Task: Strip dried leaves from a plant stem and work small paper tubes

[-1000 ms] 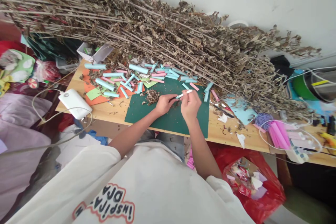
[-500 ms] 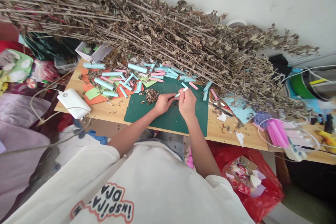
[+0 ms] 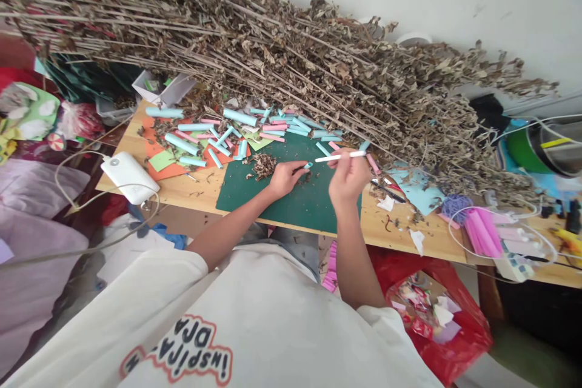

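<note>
Over the green cutting mat [image 3: 282, 209], my left hand [image 3: 285, 178] pinches a small light-blue paper tube [image 3: 308, 165], its open end facing right. My right hand [image 3: 349, 177] grips a white pen-like stick [image 3: 328, 158], whose tip points left and stands a short way from the tube. A small pile of crumbled dry leaves [image 3: 264, 166] lies on the mat, left of my left hand. Several rolled blue tubes [image 3: 180, 144] and pink tubes lie behind and to the left, some on orange paper [image 3: 157, 176].
A long heap of dried stalks [image 3: 291, 54] stretches across the back. On the left is a white power bank [image 3: 130, 177] with a cable. Blue paper [image 3: 418, 188], a purple yarn ball [image 3: 456, 207] and pink rolls [image 3: 482, 231] lie right. A red bag [image 3: 468, 321] of scraps sits below.
My right hand has moved right with the white stick, away from the blue tube. The tube's open end now shows in my left hand, which has stayed nearly in place.
</note>
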Demonstrator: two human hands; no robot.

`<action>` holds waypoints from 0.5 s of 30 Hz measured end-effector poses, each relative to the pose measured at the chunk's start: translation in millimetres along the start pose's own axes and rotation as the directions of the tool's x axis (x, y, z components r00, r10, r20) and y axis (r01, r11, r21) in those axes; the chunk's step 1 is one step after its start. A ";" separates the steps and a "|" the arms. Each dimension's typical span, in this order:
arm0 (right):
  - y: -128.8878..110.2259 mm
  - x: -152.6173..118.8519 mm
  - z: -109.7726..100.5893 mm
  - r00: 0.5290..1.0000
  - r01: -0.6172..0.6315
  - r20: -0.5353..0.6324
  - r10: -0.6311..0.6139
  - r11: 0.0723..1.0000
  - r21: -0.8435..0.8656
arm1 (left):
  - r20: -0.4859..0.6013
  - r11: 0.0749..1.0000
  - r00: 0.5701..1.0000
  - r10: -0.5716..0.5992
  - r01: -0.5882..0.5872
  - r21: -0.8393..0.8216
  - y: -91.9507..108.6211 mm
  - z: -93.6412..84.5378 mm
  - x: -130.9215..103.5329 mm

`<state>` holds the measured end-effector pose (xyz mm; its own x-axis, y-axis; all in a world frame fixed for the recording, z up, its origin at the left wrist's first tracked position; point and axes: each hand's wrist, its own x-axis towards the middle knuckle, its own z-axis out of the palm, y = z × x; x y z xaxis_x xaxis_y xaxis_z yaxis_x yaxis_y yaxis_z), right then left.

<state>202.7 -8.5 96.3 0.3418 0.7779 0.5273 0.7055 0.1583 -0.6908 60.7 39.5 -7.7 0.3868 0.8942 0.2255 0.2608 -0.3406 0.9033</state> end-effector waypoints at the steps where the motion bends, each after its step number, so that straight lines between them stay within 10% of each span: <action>1: -2.4 2.9 -5.8 0.998 0.004 -0.056 -0.004 1.000 -0.008 | -0.009 1.000 1.000 -0.003 0.003 -0.008 -0.8 0.8 -0.2; 6: 6.6 7.7 -7.6 0.986 -0.081 0.142 0.085 0.996 -0.035 | -0.021 1.000 1.000 -0.018 0.018 -0.024 -2.2 2.2 -0.2; 15: 31.9 -1.5 19.3 0.805 -0.381 0.489 0.337 0.925 -0.010 | 0.013 1.000 1.000 0.025 -0.025 -0.011 0.6 -1.7 -0.2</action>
<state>212.7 7.1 63.9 0.2092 0.9766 -0.0502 0.5288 -0.1562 -0.8343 59.3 39.7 -6.6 0.4050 0.8814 0.2431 0.2415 -0.3596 0.9013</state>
